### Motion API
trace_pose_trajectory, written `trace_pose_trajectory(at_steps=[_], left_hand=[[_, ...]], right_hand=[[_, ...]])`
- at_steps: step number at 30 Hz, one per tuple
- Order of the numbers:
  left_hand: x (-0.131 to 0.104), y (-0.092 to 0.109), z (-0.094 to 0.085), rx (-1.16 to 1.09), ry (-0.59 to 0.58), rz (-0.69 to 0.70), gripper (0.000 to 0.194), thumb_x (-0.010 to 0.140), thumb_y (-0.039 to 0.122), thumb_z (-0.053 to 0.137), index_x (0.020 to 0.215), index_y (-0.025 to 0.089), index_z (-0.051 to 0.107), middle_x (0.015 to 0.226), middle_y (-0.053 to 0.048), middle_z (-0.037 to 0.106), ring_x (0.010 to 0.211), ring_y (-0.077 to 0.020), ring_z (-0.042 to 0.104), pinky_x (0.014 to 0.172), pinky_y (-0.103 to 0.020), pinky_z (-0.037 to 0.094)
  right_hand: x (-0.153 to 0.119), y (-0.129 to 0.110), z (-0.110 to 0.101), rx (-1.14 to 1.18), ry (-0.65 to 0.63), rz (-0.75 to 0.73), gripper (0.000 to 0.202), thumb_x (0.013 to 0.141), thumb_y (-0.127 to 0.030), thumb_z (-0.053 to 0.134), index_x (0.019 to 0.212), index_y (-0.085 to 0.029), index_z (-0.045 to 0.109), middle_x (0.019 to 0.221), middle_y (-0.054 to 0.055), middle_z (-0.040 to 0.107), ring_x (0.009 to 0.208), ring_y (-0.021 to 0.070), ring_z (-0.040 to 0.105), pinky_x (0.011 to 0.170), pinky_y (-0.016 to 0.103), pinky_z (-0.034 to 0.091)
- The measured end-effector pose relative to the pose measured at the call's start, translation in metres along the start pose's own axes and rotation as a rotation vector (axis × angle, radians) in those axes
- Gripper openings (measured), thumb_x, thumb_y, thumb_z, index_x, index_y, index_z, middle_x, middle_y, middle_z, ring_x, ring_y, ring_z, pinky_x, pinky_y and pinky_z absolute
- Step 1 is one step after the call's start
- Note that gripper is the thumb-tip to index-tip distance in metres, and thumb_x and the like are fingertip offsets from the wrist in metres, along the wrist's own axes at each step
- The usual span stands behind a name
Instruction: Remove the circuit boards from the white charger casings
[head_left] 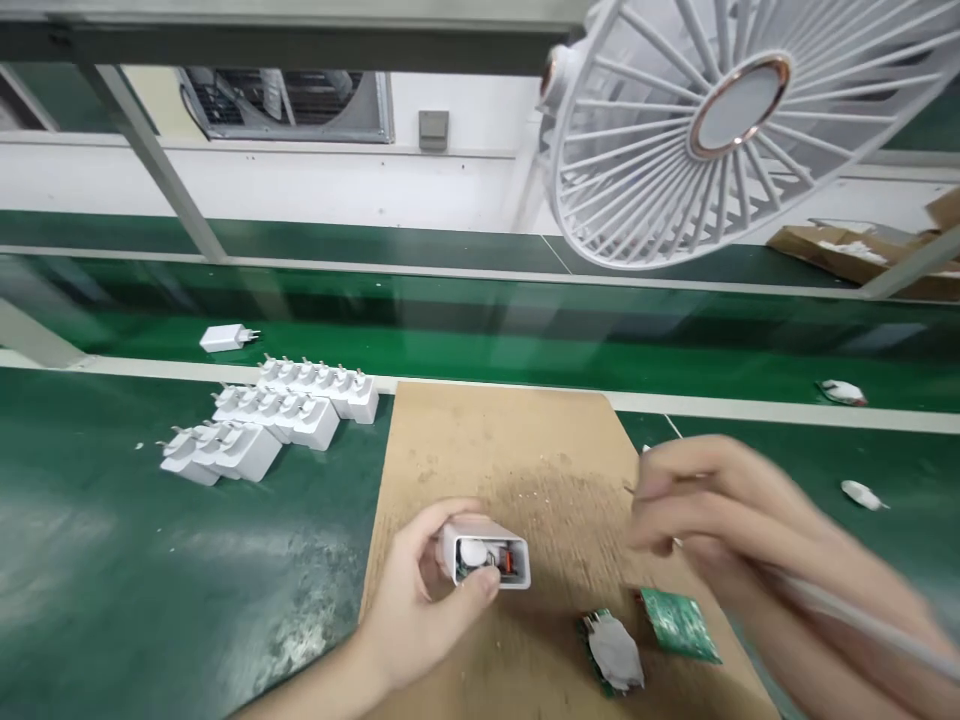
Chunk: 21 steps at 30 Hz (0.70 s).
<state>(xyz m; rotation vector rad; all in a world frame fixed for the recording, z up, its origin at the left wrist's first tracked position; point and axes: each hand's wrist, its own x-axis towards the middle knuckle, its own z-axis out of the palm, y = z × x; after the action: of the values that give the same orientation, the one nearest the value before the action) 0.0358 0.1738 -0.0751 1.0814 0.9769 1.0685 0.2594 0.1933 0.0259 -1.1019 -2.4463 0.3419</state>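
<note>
My left hand (431, 600) is wrapped round a white plastic housing (523, 575) above the wooden board. The housing's open end faces me and shows electronic parts inside, with my thumb at its lower edge. To the right, my right hand (697, 500) is blurred, its fingers pinched together; a thin tip sticks out at their left, and a pale cable or rod runs along the forearm. What the fingers hold cannot be made out. Below it on the board lie a green circuit board (680, 625) and another board with a grey covering (615, 652).
Rows of white plug adapters (300, 405) stand at the left on the green table (90, 560). One more adapter (223, 338) lies behind them. The wooden board (487, 430) is at the centre. A white fan (739, 110) hangs at the upper right, near a cardboard box (825, 250).
</note>
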Motion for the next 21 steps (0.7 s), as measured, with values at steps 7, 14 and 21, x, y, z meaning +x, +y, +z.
trace_pose_trajectory(at_steps=[7, 14, 21], left_hand=[[0.020, 0.017, -0.021, 0.272, 0.115, 0.058, 0.065, 0.073, 0.041, 0.069, 0.127, 0.020, 0.041, 0.112, -0.013, 0.059, 0.084, -0.0227, 0.063, 0.072, -0.034, 0.050], [0.054, 0.028, -0.100, 1.343, 0.905, 0.260, 0.053, 0.082, 0.037, 0.053, 0.125, 0.005, 0.049, 0.129, -0.031, 0.040, 0.117, -0.0492, 0.037, 0.089, -0.059, 0.033], [0.055, 0.012, -0.107, 1.601, 0.830, 0.242, 0.038, 0.087, 0.032, 0.042, 0.110, 0.005, 0.055, 0.110, -0.031, 0.051, 0.103, -0.0498, 0.046, 0.071, -0.051, 0.039]], right_hand=[[0.052, 0.014, 0.062, -0.050, -0.180, -0.119, 0.026, 0.082, -0.018, 0.052, 0.106, -0.024, 0.059, 0.085, 0.002, 0.061, 0.065, 0.0137, 0.061, 0.054, 0.023, 0.047], [0.141, 0.097, 0.063, -0.353, -0.041, 0.405, 0.025, 0.092, -0.029, 0.054, 0.113, -0.015, 0.055, 0.111, 0.008, 0.057, 0.089, 0.0180, 0.060, 0.075, 0.036, 0.051], [0.123, 0.115, 0.062, -0.341, -0.196, 0.418, 0.034, 0.093, -0.034, 0.055, 0.122, -0.017, 0.052, 0.120, 0.009, 0.055, 0.097, 0.0200, 0.060, 0.080, 0.040, 0.052]])
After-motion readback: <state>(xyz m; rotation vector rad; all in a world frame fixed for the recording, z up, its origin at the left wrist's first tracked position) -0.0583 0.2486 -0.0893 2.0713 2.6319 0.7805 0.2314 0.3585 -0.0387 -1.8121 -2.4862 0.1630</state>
